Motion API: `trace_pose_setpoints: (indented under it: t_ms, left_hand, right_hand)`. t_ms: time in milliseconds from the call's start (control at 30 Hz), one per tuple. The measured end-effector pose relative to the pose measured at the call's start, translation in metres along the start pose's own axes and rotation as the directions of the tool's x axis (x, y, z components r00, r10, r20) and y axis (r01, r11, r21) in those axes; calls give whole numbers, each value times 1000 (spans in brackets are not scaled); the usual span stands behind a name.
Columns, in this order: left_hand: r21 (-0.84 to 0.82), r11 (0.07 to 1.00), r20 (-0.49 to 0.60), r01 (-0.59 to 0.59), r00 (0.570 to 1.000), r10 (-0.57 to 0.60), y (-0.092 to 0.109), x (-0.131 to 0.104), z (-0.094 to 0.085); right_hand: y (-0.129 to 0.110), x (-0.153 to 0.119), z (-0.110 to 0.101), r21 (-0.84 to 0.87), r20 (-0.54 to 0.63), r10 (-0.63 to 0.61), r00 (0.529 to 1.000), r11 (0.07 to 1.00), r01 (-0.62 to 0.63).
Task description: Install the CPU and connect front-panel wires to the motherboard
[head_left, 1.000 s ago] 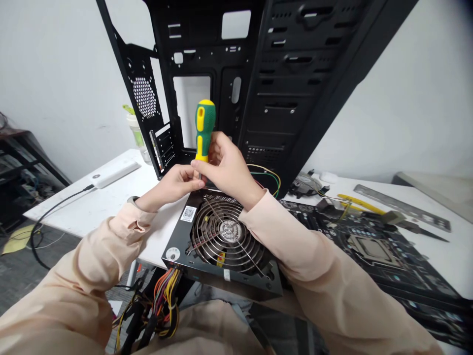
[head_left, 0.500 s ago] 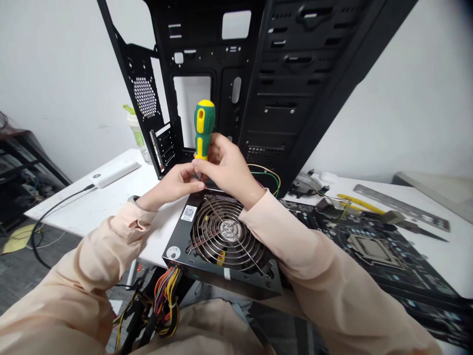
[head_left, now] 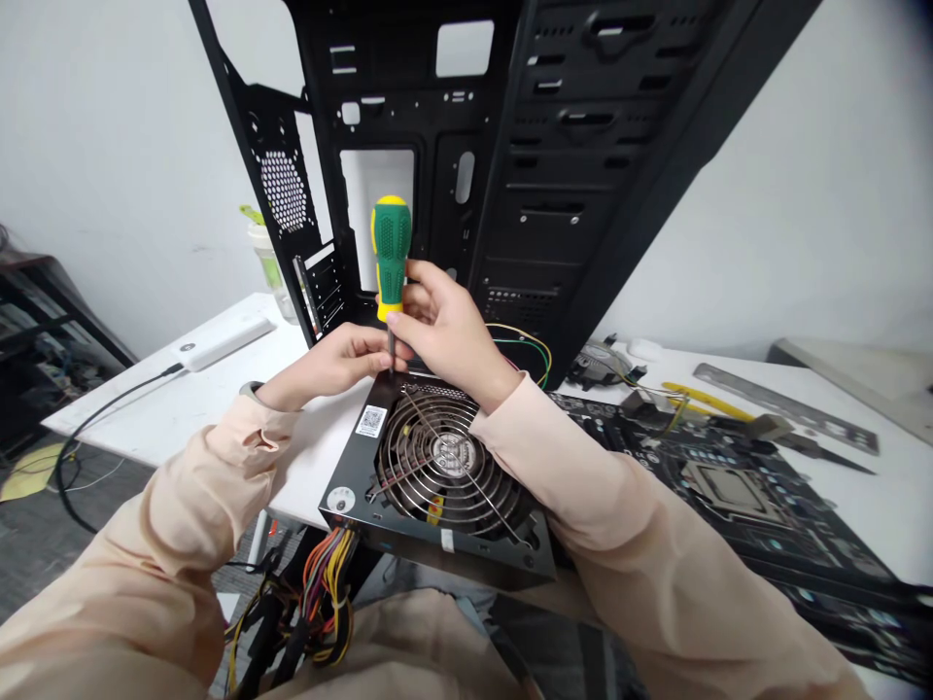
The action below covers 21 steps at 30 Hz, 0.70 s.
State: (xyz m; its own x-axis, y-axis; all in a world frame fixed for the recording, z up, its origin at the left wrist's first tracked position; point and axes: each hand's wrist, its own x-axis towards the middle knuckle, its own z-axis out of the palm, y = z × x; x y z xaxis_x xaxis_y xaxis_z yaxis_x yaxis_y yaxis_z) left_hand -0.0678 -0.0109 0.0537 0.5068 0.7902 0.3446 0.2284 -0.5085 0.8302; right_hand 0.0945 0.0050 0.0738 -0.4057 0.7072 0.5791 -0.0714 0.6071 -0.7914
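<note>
My right hand (head_left: 452, 331) has its fingers closed around the lower handle of a green and yellow screwdriver (head_left: 393, 243), which stands nearly upright. My left hand (head_left: 342, 360) pinches about the screwdriver's thin metal shaft, close to its lower end. Under the tip lies the far left corner of a black power supply (head_left: 350, 476), fan grille up. The tip's exact contact, and any screw there, is too small to make out. A bundle of coloured cables (head_left: 331, 574) hangs from the power supply's near side.
A black computer case (head_left: 466, 224) stands open behind my hands. To the right lie a motherboard (head_left: 736, 486), a metal I/O plate (head_left: 787, 408) and yellow-handled pliers (head_left: 707, 399). At left are a white power strip-like box (head_left: 225, 342) with a black cable and a bottle (head_left: 271, 262).
The screwdriver's handle has turned, its green side now facing me, and has shifted slightly left. More of its shaft shows below my right hand. The power supply looks unmoved.
</note>
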Motion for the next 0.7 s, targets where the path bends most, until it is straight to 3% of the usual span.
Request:
trace_pose_setpoints:
  t_ms: [333,700]
  left_hand:
    - [16,998,-177,-56,982,58,-7,2,12]
    - [99,994,-12,-44,999,45,-2,-1,0]
  right_hand:
    - [5,2,0,15,10,-43,999,999,43]
    - [7,0,1,-12,-2,-42,999,999,42]
